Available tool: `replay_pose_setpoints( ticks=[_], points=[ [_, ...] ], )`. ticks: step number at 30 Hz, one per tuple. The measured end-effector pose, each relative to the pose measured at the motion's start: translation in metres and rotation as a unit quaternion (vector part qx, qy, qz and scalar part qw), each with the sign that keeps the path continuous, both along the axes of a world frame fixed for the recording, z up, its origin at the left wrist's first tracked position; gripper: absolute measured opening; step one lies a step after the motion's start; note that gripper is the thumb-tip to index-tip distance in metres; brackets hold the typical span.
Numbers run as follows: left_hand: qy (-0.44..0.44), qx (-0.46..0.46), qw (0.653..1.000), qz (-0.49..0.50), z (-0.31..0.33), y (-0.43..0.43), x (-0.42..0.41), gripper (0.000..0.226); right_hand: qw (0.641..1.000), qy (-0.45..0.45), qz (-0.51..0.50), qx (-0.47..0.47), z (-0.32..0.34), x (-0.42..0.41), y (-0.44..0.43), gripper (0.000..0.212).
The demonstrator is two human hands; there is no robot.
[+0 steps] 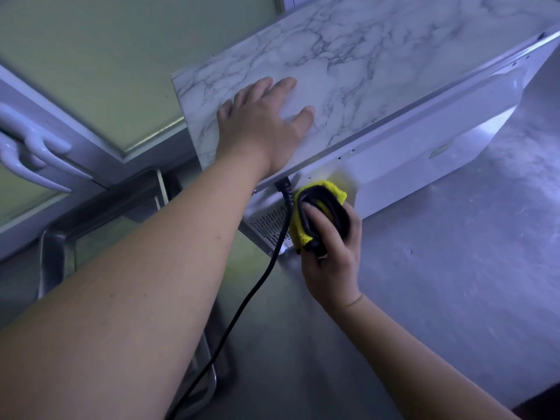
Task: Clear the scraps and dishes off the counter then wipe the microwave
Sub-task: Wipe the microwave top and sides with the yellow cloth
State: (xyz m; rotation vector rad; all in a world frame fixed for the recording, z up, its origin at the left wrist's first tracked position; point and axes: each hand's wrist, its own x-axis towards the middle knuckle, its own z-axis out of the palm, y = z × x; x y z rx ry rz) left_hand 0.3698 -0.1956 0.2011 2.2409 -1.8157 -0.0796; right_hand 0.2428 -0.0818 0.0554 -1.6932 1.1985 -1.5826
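L hand (263, 116) lies flat, fingers straight, pressing on the marbled top (378, 56) of the microwave (424, 165). The microwave sits on the counter (454, 283), centre to far right. R hand (333, 253) is clenched round a wadded yellow/black cloth (321, 207). Cloth is held against the white panel at its near-left end, just right of where the cord (272, 262) leaves the casing. Vent (268, 227) is just left of the cloth, behind the cord. Looks like the wiping stage.

Risks, as I judge:
- Cloth is right beside the cord root. A stroke to the left could snag it & tug the cord where it enters the casing. Cord runs near & down out of view, so can't tell if it's plugged in; treat as live.
- If cloth is damp (can't tell), moisture could get thru the vent holes into the electrics.
- Wipe force pushes the box & only L hand steadies it. If the press eases, it may skid or twist on the smooth counter.
- Wadded cloth = small contact patch, so streaks & missed bits around the screws.
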Motion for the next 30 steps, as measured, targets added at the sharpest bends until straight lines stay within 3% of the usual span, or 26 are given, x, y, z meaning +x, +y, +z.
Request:
replay_pose_setpoints(
  ticks=[2, 5, 8, 11, 17, 21, 26, 30],
  points=[
    [-0.002, -0.001, 1.0, 0.0, 0.0, -0.001, -0.001, 0.065, 0.997, 0.042, 0.004, 0.071, -0.026, -0.005, 0.007, 0.046],
    [-0.006, -0.002, 1.0, -0.004, 0.001, -0.001, -0.001, 0.063, 0.956, 0.083, 0.055, 0.274, -0.052, -0.021, 0.021, 0.045],
    [-0.007, -0.004, 1.0, -0.008, 0.001, -0.001, -0.001, 0.064, 0.954, 0.083, 0.038, 0.286, -0.052, -0.03, 0.035, 0.04],
    [-0.011, -0.003, 1.0, -0.014, 0.001, -0.002, 0.0, 0.062, 0.943, 0.021, 0.057, 0.326, -0.039, -0.029, 0.05, 0.048],
    [-0.018, 0.0, 1.0, -0.018, -0.001, -0.006, 0.002, 0.065, 0.922, -0.064, 0.024, 0.381, -0.035, -0.027, 0.072, 0.079],
    [-0.018, 0.006, 1.0, -0.019, 0.0, -0.005, 0.001, 0.065, 0.945, -0.106, -0.027, 0.308, -0.011, -0.026, 0.065, 0.059],
    [-0.029, 0.003, 0.999, -0.021, 0.001, -0.006, -0.001, 0.063, 0.963, -0.194, -0.061, 0.175, 0.031, -0.012, 0.037, 0.055],
    [-0.029, 0.006, 0.999, -0.018, 0.0, -0.007, -0.001, 0.063, 0.964, -0.218, -0.044, 0.145, 0.038, 0.022, 0.035, 0.054]
  ],
)
